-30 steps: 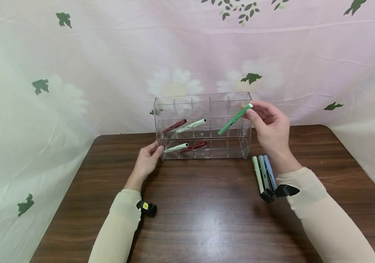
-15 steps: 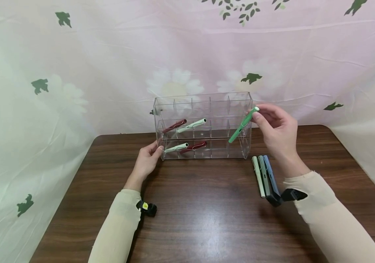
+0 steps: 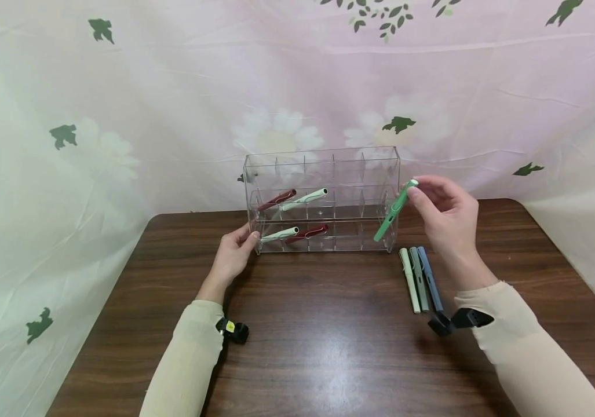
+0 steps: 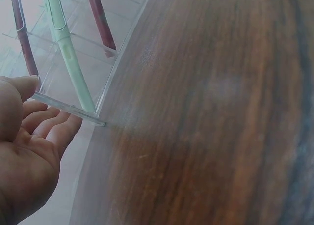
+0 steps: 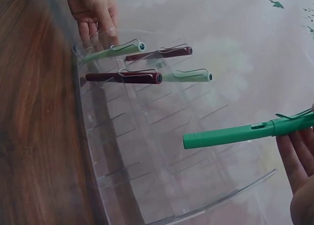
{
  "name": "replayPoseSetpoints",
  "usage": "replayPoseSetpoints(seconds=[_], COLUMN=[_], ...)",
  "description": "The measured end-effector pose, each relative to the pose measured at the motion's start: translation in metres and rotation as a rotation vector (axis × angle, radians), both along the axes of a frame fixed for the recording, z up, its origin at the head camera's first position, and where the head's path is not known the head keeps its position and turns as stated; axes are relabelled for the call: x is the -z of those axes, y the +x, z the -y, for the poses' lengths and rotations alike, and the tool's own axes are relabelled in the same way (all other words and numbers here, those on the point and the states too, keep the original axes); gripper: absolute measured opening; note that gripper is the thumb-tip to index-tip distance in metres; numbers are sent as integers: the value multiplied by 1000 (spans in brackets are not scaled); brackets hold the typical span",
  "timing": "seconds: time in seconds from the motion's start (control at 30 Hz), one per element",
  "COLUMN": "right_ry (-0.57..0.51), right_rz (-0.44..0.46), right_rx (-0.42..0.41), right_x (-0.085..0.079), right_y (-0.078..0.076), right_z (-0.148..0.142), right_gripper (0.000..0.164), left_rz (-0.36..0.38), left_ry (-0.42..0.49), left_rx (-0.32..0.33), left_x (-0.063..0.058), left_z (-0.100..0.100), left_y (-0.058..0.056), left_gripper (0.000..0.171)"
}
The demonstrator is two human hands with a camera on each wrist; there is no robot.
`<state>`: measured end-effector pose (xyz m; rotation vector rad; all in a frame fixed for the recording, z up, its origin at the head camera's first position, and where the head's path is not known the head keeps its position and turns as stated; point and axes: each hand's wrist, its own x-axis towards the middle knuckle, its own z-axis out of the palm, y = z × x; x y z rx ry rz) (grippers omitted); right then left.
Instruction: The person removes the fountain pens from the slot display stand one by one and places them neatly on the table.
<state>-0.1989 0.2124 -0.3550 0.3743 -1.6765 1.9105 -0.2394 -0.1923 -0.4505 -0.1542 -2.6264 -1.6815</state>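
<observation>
A clear acrylic pen rack (image 3: 323, 251) with divided tiers stands at the back of the table. My left hand (image 3: 233, 252) holds its left end, thumb on the near side and fingers behind the panel. My right hand (image 3: 451, 226) pinches a green pen (image 3: 395, 211) near its capped end, tilted with the other end down, by the rack's right side. In the rack's left compartments lie a dark red pen (image 3: 277, 200) and a pale green pen (image 3: 305, 198) above, with a pale green pen (image 3: 280, 234) and a dark red pen (image 3: 307, 233) below.
Right of the rack, a pale green pen (image 3: 410, 281), a grey-green pen (image 3: 419, 281) and a blue pen (image 3: 430, 278) lie side by side on the wooden table (image 3: 323, 330). A patterned cloth (image 3: 182, 104) hangs behind and at both sides.
My right hand has moved right and a little toward me with the green pen, from in front of the upper tier to the rack's right end. The left hand stays put.
</observation>
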Motion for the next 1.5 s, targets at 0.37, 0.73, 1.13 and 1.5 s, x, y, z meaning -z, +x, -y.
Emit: replayPoseSetpoints(seconds=[0.37, 0.73, 1.13, 1.5], right_ry=[-31, -42, -69, -24], right_rz=[28, 72, 97, 171], right_rx=[-13, 32, 58, 125], right_x=[11, 19, 28, 38], right_y=[4, 8, 12, 19], right_z=[-8, -14, -22, -32], right_gripper=[16, 15, 15, 21], left_rz=[8, 1, 1, -4], left_ry=[-6, -12, -6, 6], left_rx=[2, -1, 1, 8], left_x=[-1, -1, 1, 1], left_z=[0, -1, 1, 0], left_y=[1, 0, -1, 0], left_gripper=[50, 49, 49, 49])
